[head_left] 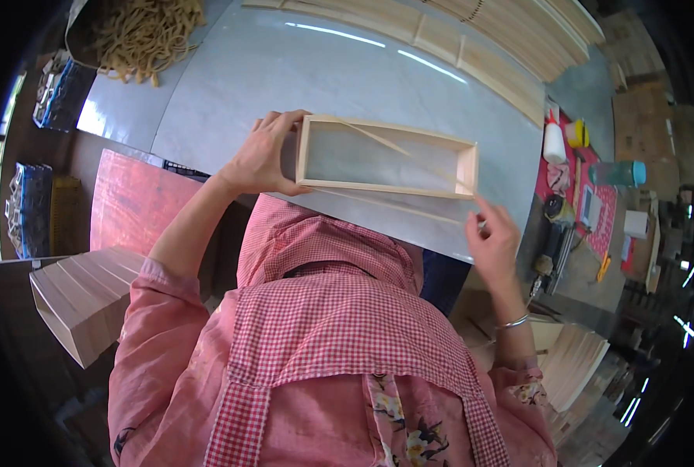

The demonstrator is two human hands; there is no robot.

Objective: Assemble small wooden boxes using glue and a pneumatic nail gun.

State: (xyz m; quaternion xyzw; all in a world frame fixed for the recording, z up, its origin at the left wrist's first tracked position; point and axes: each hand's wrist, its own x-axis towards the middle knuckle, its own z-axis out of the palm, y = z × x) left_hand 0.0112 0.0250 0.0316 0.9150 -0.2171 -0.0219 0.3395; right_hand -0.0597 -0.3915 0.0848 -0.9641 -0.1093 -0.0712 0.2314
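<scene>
There are two blue crates [31, 208], one white bottle [554, 143] and (just the one) held frame [386, 189].

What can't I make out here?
All in the head view:
- Pale band: blurred, so its exact path about the wooden frame is unclear.
- Right hand: blur at its fingertips hides how it grips the band, if it does.
- Heap of tan bands: cut off by the upper edge.
- Pale boards: likewise cut off.

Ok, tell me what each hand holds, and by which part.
Left hand: the wooden frame, by its left end. Right hand: apparently a stretched band, by its right end.
</scene>
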